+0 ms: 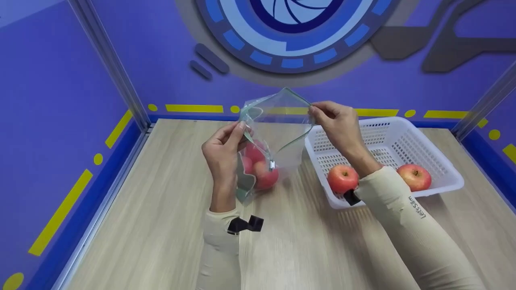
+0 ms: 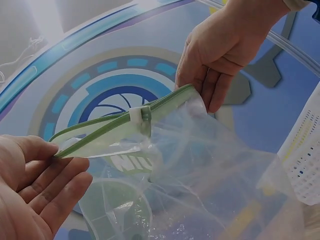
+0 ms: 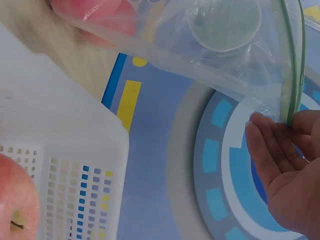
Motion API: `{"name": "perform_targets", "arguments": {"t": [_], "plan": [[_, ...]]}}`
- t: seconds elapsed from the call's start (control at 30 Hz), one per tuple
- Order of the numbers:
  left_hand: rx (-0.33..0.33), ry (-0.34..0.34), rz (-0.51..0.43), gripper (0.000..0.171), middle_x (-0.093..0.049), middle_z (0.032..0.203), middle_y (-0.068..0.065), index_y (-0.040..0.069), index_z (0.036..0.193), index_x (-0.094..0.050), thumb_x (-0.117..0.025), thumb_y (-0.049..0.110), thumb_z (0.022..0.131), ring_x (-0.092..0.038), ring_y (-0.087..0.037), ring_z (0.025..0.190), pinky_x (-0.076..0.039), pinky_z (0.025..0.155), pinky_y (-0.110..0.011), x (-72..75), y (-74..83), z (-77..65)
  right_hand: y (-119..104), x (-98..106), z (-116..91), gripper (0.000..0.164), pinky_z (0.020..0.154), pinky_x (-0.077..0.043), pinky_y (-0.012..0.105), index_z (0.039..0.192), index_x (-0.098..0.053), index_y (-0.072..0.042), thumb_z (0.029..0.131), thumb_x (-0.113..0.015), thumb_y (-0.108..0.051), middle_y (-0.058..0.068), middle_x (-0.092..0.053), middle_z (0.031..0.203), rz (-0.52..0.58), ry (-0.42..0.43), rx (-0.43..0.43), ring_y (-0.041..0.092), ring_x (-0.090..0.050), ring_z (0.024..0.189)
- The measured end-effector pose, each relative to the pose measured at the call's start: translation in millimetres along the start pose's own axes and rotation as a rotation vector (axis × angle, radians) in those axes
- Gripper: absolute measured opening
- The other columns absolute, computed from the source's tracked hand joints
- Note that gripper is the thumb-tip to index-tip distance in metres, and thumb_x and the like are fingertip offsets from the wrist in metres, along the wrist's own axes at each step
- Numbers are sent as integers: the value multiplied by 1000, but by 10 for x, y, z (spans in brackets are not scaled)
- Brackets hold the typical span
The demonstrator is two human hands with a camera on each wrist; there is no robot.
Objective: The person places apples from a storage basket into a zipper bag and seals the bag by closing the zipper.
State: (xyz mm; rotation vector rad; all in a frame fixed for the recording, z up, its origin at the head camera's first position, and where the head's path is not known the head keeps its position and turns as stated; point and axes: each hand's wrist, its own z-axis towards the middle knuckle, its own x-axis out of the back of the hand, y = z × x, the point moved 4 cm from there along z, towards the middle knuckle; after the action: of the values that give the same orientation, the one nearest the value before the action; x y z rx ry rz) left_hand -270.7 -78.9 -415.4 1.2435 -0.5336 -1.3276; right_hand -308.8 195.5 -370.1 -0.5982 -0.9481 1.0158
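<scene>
A clear zip bag (image 1: 288, 121) with a green-edged mouth and a white slider (image 1: 272, 164) is held up between both hands, its mouth spread apart. Several red apples (image 1: 266, 177) sit in the bottom of it. My left hand (image 1: 223, 151) pinches the left corner of the rim between thumb and forefinger. On the far side, my right hand (image 1: 338, 125) pinches the opposite part of the rim. In the left wrist view the slider (image 2: 140, 115) sits along the green zip strip, between the two hands.
A white perforated basket (image 1: 443, 173) stands on the right of the wooden table (image 1: 161, 201), under the right forearm. In it lie a red apple (image 1: 343, 179) at the left and another apple (image 1: 414, 177) at the right. Blue printed panels (image 1: 161, 60) enclose the table.
</scene>
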Motion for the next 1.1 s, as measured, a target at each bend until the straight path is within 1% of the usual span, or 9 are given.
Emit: {"name": "perform_targets", "arguments": {"t": [0.1, 0.2, 0.3, 0.43, 0.5, 0.63, 0.87, 0.97, 1.1], "plan": [[15, -32, -27, 17, -78, 95, -15, 1, 109, -82, -79, 14, 99, -78, -28, 84, -66, 80, -39, -17, -7, -3, 15, 20, -22, 21, 70, -53, 18, 114, -82, -5, 103, -74, -21, 11, -78, 96, -18, 9, 11, 12, -64, 80], [46, -53, -66, 17, -78, 96, -17, 1, 109, -82, -79, 14, 98, -78, -29, 86, -65, 82, -40, -30, -13, -6, 24, 44, -42, 22, 73, -54, 18, 116, -82, -5, 103, -74, -21, 9, -79, 99, -13, 5, 24, 13, -66, 82], [68, -62, -103, 16, -78, 97, -18, 0, 109, -81, -79, 11, 98, -79, -29, 88, -65, 83, -39, -42, -17, -6, 51, 79, -61, 23, 79, -57, 17, 119, -81, -4, 104, -72, -20, 10, -79, 104, 5, 4, 22, 12, -70, 88], [79, -63, -145, 15, -78, 97, -19, -3, 109, -80, -79, 6, 97, -79, -27, 86, -65, 83, -40, -71, -31, -5, 108, 150, -95, 25, 87, -59, 21, 121, -80, -4, 105, -70, -20, 10, -79, 109, 46, 4, 11, 13, -74, 97], [83, -66, -146, 16, -78, 97, -18, -3, 110, -80, -79, 6, 97, -79, -27, 86, -65, 83, -40, -89, -34, -11, 143, 191, -121, 26, 87, -59, 21, 122, -79, -5, 105, -71, -22, 9, -79, 110, 42, 0, 3, 12, -74, 98], [86, -80, -136, 16, -78, 99, -18, -2, 111, -80, -78, 6, 97, -79, -29, 89, -65, 85, -40, -125, -30, -33, 236, 261, -178, 28, 83, -56, 17, 125, -78, -6, 104, -73, -23, 9, -78, 115, -10, -20, -11, 8, -71, 97], [91, -93, -145, 16, -78, 98, -20, -3, 110, -80, -80, 3, 95, -79, -29, 88, -65, 83, -41, -176, -41, -57, 401, 330, -289, 33, 85, -56, 14, 130, -74, -3, 102, -76, -21, 11, -76, 120, -58, -104, -26, 5, -71, 99], [103, -102, -150, 17, -77, 99, -20, -3, 110, -80, -80, 3, 95, -79, -29, 88, -65, 83, -41, -192, -50, -67, 475, 355, -345, 36, 87, -57, 15, 131, -73, -2, 102, -76, -22, 13, -75, 121, -65, -152, -44, 11, -73, 103], [125, -113, -158, 18, -77, 101, -20, -3, 112, -80, -80, 4, 95, -79, -30, 90, -64, 85, -42, -214, -63, -78, 580, 399, -422, 41, 89, -56, 14, 135, -69, 0, 100, -78, -21, 16, -73, 126, -73, -219, -80, 28, -73, 111]]}}
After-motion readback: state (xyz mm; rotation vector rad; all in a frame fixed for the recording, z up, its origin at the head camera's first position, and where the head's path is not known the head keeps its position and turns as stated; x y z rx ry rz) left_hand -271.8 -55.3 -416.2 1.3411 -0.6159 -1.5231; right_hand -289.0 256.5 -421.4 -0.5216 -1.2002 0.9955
